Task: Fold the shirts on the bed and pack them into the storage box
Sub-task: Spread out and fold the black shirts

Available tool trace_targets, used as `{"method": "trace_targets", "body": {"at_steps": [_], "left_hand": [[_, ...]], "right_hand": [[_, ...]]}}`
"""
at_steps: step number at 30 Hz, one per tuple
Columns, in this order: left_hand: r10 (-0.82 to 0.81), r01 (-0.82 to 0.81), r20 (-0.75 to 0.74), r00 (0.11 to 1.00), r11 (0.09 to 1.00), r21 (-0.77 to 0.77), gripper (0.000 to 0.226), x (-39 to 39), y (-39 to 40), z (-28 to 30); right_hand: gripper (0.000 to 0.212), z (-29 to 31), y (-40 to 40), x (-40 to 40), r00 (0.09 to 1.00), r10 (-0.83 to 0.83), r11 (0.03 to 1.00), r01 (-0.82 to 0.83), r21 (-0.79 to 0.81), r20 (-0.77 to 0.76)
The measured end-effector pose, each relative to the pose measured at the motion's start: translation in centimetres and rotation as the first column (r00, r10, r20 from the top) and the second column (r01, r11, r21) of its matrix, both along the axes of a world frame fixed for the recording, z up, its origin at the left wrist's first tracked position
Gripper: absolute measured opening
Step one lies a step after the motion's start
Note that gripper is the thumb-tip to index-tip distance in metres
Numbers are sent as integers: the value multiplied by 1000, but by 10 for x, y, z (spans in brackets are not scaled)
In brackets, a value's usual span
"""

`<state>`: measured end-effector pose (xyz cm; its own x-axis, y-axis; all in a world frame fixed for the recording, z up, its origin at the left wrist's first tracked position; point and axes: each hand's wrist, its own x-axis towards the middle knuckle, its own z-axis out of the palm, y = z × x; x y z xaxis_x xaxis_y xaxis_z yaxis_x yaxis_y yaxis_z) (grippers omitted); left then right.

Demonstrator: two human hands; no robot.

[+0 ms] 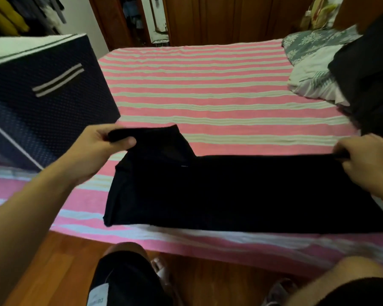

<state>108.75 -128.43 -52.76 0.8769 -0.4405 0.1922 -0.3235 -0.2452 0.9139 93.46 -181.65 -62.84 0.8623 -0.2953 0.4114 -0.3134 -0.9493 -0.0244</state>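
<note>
A black shirt (241,191) lies flat across the near edge of the bed (208,89), which has a pink and white striped sheet. My left hand (102,144) grips the shirt's left sleeve end, lifted a little off the sheet. At the far right, my right hand (367,160) pinches the shirt's upper right edge. The dark blue dotted storage box (44,98) stands on the bed at the left, just beyond my left hand. A pile of dark clothes (372,80) sits at the right edge of the bed.
A grey floral pillow and a white blanket (312,65) lie at the bed's far right. Wooden wardrobe doors (230,18) stand behind the bed. My knees and the wooden floor (53,272) are below the bed's edge.
</note>
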Motion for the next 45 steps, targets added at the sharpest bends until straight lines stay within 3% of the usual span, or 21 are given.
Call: {"method": "trace_targets", "body": {"at_steps": [2,4,7,9,13,16,19,23,28,30,32,34,37,39,42,44,45], "left_hand": [[-5,7,-23,1000,998,63,12,-25,21,-29],[-2,13,-51,999,975,222,16,-41,38,-72],[-54,76,-59,997,866,495,24,-61,48,-131],[-23,36,-33,999,874,485,28,-70,51,-147],[130,-137,46,990,965,222,33,-84,61,-125],[110,-125,115,987,983,134,29,-100,67,-101],[52,-78,124,991,973,219,28,-115,73,-102],[-17,40,-55,998,885,463,29,-118,85,-142],[-4,17,-28,1000,866,500,27,-119,83,-173],[-25,17,10,1000,868,496,29,-123,80,-171],[-45,12,57,997,878,478,32,-130,78,-163],[-72,11,117,991,889,458,34,-134,75,-153],[-133,11,225,965,882,472,25,-135,65,-137],[-170,-1,301,938,869,495,14,-132,57,-128],[-142,-16,280,949,868,496,14,-119,50,-120],[-107,-8,227,968,892,452,13,-95,42,-110],[-81,-25,231,970,907,421,11,-77,35,-104]], "right_hand": [[38,-32,2,-26,999,-39,999,40,12,-25],[40,-69,6,-49,995,-52,999,51,-11,-90],[35,-99,20,-64,988,-101,995,97,-37,-115],[34,-93,25,-62,993,-104,994,101,-46,-64],[25,-59,26,-61,984,-114,993,114,8,135],[29,-46,28,-74,972,-54,998,58,-11,229],[31,-63,28,-94,975,-41,998,52,-43,219],[30,-100,30,-114,985,-169,985,170,15,-16],[45,-96,55,-116,963,-262,949,269,165,-62],[48,-86,90,-106,990,-138,970,139,200,-22],[58,-83,147,-97,987,142,963,-121,242,-72],[85,-85,221,-88,906,390,881,-317,352,-163],[112,-89,337,-74,803,549,767,-375,520,-231],[105,-86,391,-58,855,490,748,-312,586,-170],[64,-74,408,-32,962,272,773,-242,587,39],[34,-65,387,-12,951,271,747,-305,591,148],[26,-58,373,1,941,294,684,-331,650,169]]}}
